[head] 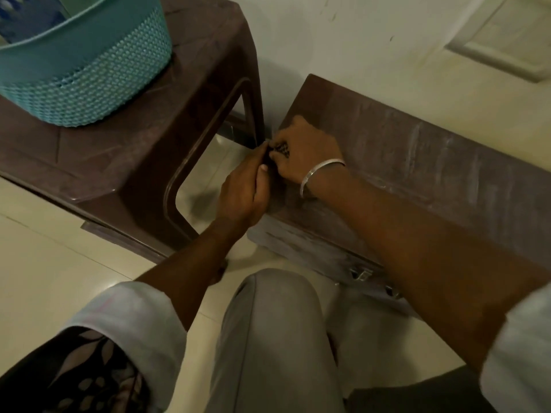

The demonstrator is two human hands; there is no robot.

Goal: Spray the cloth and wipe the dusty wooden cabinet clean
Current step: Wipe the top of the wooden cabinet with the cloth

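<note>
Left hand (243,195), right hand (307,153) pinch one cloth (280,149) at one cabinet (417,162).

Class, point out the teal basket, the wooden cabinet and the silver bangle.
teal basket (98,84): head view, woven front wall.
wooden cabinet (432,162): head view, dusty top surface.
silver bangle (310,174): head view, band on the right wrist.

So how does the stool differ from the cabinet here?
The stool stands on open legs and carries a teal basket; the cabinet is a closed box with pale dust streaks on top. The left hand and right hand pinch a cloth at the cabinet only. Both are dark brown and sit on the pale floor.
</note>
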